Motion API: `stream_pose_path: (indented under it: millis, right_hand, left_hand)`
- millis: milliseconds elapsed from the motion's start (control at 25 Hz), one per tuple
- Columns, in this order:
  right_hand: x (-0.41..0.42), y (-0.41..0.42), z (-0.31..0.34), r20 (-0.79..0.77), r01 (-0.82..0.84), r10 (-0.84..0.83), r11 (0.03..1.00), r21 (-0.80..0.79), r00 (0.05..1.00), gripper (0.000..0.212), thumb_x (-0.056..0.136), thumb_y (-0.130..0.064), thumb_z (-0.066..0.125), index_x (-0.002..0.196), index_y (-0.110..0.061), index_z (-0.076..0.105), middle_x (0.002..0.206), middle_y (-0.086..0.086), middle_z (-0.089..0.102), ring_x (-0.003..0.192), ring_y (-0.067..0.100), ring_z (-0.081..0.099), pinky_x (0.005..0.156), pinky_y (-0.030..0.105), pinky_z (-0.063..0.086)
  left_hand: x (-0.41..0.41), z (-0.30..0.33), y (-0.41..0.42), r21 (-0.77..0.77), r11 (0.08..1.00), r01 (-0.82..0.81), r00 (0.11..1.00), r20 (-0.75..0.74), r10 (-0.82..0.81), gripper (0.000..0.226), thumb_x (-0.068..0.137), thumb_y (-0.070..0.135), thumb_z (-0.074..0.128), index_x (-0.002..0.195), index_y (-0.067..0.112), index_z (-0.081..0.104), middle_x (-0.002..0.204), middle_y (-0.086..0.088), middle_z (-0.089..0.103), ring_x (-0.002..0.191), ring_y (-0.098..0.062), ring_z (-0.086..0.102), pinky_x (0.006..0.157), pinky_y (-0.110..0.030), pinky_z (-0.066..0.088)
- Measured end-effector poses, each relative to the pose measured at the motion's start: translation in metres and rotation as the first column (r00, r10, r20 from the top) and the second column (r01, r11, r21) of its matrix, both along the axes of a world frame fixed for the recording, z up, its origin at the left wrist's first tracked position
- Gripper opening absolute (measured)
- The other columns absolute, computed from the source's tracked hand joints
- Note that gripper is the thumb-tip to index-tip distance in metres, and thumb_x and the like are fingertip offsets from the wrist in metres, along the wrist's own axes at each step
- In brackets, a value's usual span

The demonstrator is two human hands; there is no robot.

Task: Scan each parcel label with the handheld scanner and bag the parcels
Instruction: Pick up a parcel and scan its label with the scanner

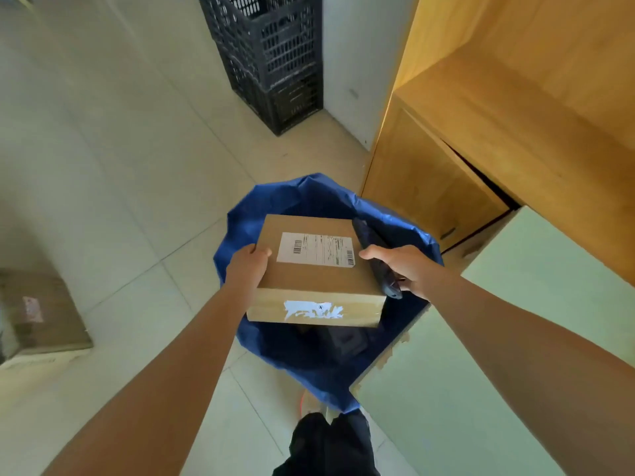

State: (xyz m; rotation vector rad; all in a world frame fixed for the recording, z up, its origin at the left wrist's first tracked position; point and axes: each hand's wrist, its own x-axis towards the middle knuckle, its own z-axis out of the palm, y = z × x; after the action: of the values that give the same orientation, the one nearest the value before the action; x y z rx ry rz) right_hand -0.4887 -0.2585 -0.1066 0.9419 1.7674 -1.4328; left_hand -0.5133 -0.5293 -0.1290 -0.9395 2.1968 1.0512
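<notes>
Tiled floor (120,201) — labelled parcel (309,280) over bag (309,197).

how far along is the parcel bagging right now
Done: dark items already seem to lie deep in the blue bag. In hand: both hands hold a labelled box over its mouth, the right hand also gripping a dark scanner. Left: lowering it in; another box waits on the floor.

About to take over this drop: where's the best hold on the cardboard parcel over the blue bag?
Grip the cardboard parcel by its two short side faces, one from the left and one from the right, as the left hand does now. It is flat, wide and level, label up; side holds let it go straight down into the blue bag.
</notes>
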Motion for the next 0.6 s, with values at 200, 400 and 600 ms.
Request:
stream_pose_path:
  millis: [200,400,600]
  right_hand:
    - [-0.013,0.004,-0.039,0.015,0.027,-0.028,0.997,0.067,0.999,0.074,0.061,-0.049,0.091,0.117,-0.008,0.064,0.119,0.008,0.067,0.108,0.027,0.063,0.102,0.047,0.052]
    - [-0.014,0.014,-0.047,-0.037,0.136,-0.132,0.983,0.122,0.991,0.109,0.056,-0.057,0.087,0.149,-0.017,0.047,0.141,0.005,0.056,0.126,0.029,0.055,0.109,0.049,0.046]
    - [-0.01,0.02,-0.028,-0.054,0.111,-0.105,0.988,0.111,0.993,0.065,0.068,-0.049,0.087,0.118,-0.015,0.063,0.115,0.004,0.065,0.103,0.024,0.062,0.099,0.04,0.052]
  left_hand:
    - [-0.016,-0.048,0.002,-0.012,1.0,-0.011,1.0,-0.019,0.011,0.052,0.094,0.038,0.047,0.14,0.013,0.05,0.131,-0.005,0.057,0.12,-0.029,0.05,0.101,-0.041,0.037]
    - [-0.004,-0.058,0.003,-0.176,0.98,0.095,0.976,-0.177,-0.126,0.077,0.079,0.061,0.03,0.149,0.029,0.038,0.166,0.003,0.013,0.153,-0.026,0.001,0.12,-0.052,0.002]
    - [0.01,-0.033,0.014,-0.131,0.983,0.132,0.948,-0.274,-0.164,0.078,0.081,0.066,0.026,0.151,0.031,0.036,0.165,0.005,0.017,0.153,-0.021,0.002,0.119,-0.05,0.004]
